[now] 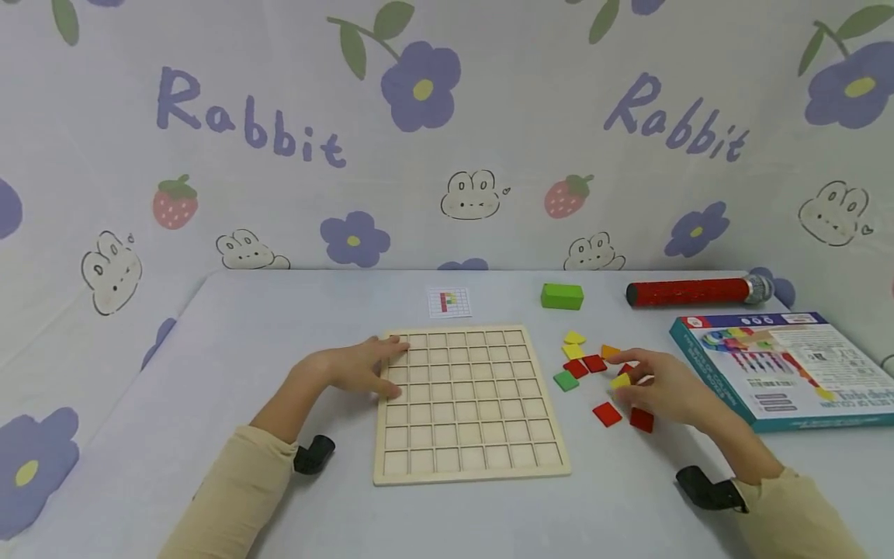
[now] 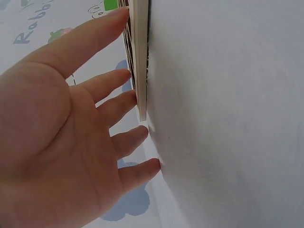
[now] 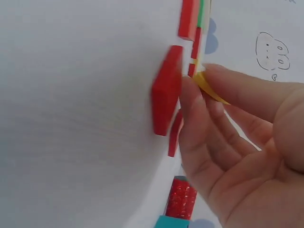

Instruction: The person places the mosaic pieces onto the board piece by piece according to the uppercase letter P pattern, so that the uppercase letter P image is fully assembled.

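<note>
Board (image 1: 471, 411) lay left of the yellow piece (image 1: 621, 381), which the right hand (image 1: 667, 386) pinched between thumb and fingers near scattered red tiles (image 1: 607, 414). The left hand (image 1: 356, 367), fingers spread and grasping nothing, was the nearer, touching the board's left edge.

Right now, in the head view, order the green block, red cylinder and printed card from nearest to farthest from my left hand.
1. Printed card, beyond the grid board
2. Green block, right of the card
3. Red cylinder, right of the block
</note>
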{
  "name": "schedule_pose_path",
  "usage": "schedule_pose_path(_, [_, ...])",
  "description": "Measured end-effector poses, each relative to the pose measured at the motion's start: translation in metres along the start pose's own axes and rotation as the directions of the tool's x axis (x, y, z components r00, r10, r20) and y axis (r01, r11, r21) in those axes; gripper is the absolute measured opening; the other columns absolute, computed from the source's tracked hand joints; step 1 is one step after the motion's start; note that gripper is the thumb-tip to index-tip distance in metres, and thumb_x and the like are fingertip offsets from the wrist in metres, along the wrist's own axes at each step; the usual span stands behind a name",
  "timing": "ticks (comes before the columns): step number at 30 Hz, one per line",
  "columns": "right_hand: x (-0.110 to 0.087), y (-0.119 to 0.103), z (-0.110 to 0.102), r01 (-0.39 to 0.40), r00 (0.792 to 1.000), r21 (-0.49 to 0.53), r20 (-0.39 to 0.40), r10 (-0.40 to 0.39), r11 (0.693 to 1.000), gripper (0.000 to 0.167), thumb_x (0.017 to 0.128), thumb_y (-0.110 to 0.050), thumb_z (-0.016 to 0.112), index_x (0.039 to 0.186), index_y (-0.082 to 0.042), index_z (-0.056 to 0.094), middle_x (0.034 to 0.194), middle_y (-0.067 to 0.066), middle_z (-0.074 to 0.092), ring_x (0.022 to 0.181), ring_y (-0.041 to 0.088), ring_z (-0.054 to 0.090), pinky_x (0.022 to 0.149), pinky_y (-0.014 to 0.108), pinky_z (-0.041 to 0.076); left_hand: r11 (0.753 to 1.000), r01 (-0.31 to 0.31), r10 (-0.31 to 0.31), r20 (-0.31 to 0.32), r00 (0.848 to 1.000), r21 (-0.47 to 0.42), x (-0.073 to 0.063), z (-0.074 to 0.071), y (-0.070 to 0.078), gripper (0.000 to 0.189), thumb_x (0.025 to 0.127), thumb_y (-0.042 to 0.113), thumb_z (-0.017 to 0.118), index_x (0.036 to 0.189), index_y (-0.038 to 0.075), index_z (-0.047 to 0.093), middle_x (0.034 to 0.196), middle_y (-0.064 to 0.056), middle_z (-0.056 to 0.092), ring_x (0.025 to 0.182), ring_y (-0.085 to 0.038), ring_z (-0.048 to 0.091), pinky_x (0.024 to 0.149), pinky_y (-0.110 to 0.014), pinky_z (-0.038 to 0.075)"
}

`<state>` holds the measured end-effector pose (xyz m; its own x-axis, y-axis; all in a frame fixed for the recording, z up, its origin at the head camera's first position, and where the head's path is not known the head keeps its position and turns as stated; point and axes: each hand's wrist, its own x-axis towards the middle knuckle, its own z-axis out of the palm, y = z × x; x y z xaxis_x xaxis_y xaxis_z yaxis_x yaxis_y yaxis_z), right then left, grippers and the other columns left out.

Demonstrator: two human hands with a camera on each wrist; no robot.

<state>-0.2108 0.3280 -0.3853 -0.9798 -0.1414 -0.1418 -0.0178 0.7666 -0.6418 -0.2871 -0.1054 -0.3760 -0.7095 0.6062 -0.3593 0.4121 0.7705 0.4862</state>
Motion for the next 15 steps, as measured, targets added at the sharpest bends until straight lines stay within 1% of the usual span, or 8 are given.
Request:
schedule_pose_path(3, [0.002,-0.004,-0.003,-0.001,1.0,0.026,-0.021,0.002,1.0,0.051,0.086,-0.012,0.071,0.133,-0.003,0.05,0.102,0.016,0.059,0.082,0.023,0.058,0.066,0.032,0.054,1.0,-0.001,0.001,-0.002,1.0,0.002,0.0,0.0,0.0,0.078,0.091,0.031,0.065,0.152,0.007,0.022,0.157,-0.018,0.011,0.141,-0.041,0.004,0.11,-0.057,0.009])
schedule_pose_path(6, [0.006,-0.009,-0.005,-0.018,1.0,0.058,-0.019,0.019,0.998,0.051,0.087,-0.014,0.071,0.132,-0.002,0.05,0.105,0.017,0.059,0.081,0.022,0.061,0.069,0.033,0.055,1.0,0.009,-0.009,-0.003,1.0,0.003,0.001,0.0,0.0,0.077,0.091,0.031,0.065,0.152,0.008,0.023,0.157,-0.017,0.011,0.142,-0.04,0.003,0.11,-0.058,0.009])
schedule_pose_path(11, [0.017,-0.016,-0.006,-0.049,0.999,0.138,-0.005,0.05,0.989,0.046,0.087,-0.019,0.07,0.125,0.001,0.053,0.103,0.015,0.063,0.082,0.024,0.062,0.072,0.032,0.054,1.0,0.009,-0.009,-0.004,1.0,-0.001,0.001,-0.002,0.0,0.077,0.092,0.03,0.064,0.152,0.007,0.022,0.157,-0.017,0.011,0.142,-0.039,0.004,0.111,-0.055,0.009])
schedule_pose_path(15, [0.026,-0.021,-0.004,-0.057,0.998,0.145,-0.003,0.058,0.988,0.045,0.087,-0.023,0.07,0.124,-0.001,0.055,0.105,0.014,0.064,0.082,0.025,0.061,0.071,0.033,0.053,1.0,0.005,-0.006,-0.003,1.0,-0.015,0.0,-0.001,0.0,0.076,0.092,0.029,0.064,0.152,0.008,0.022,0.157,-0.017,0.01,0.142,-0.037,0.005,0.112,-0.053,0.009])
